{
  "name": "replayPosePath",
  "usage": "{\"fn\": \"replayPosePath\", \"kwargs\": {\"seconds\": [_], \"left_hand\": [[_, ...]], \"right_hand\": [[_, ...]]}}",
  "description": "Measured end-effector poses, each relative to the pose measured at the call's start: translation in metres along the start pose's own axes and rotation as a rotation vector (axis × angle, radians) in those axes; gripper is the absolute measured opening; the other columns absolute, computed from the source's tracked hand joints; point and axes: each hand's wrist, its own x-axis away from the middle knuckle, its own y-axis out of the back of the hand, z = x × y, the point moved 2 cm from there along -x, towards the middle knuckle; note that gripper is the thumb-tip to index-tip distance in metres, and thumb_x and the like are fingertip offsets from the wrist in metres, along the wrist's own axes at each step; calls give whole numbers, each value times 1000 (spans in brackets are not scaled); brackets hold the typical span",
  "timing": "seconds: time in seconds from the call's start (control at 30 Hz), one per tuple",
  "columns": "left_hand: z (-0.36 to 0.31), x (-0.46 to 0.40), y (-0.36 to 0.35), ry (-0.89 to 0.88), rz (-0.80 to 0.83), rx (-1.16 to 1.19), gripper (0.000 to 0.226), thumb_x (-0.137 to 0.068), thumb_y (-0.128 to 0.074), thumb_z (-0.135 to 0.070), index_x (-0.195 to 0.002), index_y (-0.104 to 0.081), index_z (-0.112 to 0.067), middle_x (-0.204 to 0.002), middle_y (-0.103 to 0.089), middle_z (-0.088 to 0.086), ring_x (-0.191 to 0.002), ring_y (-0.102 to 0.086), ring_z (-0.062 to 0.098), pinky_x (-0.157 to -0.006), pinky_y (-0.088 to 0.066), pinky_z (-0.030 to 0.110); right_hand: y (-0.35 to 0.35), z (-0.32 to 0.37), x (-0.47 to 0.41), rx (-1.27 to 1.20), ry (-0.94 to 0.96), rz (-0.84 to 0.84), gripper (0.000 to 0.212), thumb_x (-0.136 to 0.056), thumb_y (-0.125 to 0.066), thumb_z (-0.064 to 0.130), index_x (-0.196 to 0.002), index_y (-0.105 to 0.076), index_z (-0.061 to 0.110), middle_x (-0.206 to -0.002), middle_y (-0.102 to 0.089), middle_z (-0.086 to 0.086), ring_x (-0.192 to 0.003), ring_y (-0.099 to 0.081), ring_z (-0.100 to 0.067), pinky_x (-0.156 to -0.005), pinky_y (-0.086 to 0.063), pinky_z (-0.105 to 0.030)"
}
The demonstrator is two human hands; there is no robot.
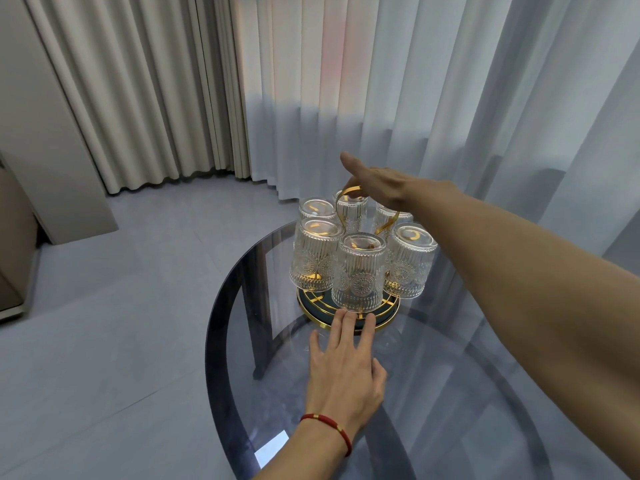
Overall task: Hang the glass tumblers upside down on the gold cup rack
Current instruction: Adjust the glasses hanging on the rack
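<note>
Six glass tumblers (358, 271) are seen hung upside down on the gold cup rack (348, 315), bases up, ringed around the rack's looped gold handle (348, 194). The rack stands on a round smoked-glass desk (450, 393), toward its far edge, on a dark round base with a gold rim. The nearest tumbler is at the front centre, two more sit to its left and right, and three are behind, partly hidden. The right hand (384, 188) is reached across from the right, over the top of the handle; the thumb is stretched up and out, and the rest of the fingers are hidden behind the hand, so it cannot be told whether the handle is gripped or just touched. The left hand (344, 372) is laid palm down on the desk just in front of the rack, fingers (346, 323) spread and flat, nothing held; the fingertips are touching or nearly touching the gold rim below the front tumbler. A red cord bracelet (327, 426) is worn on the left wrist. Beige curtains (138, 98) and white sheer curtains (415, 98) are hung behind, over a grey tiled floor (104, 341).
</note>
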Motion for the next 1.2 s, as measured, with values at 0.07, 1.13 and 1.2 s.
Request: {"fn": "replayPosePath", "kwargs": {"seconds": [0.07,1.13,1.2], "left_hand": [[0,0,0,2,-1,0,65,-98,-34,-43,-156,-9,-31,-166,-13,8,-152,-1,26,-118,-14,61],[-1,1,0,8,-16,17,65,-98,-36,-43,-156,-11,-31,-165,-16,8,-152,-4,26,-118,-13,61],[0,1,1,6,-17,13,65,-97,-35,-43,-156,-11,-31,-165,-15,8,-152,-3,25,-118,-13,61]], "right_hand": [[1,-1,-2,-6,-12,-15,127,-61,0,99,-142,-59,21,-146,-60,-4,-140,-45,-30,-118,-20,-63],[-5,-11,-2,-138,75,14,98,-91,-6,79,-146,-51,12,-143,-61,-11,-136,-48,-27,-114,-23,-50],[-6,-11,-4,-134,68,23,100,-90,-5,81,-148,-49,12,-147,-58,-10,-141,-44,-29,-117,-20,-53]]}}
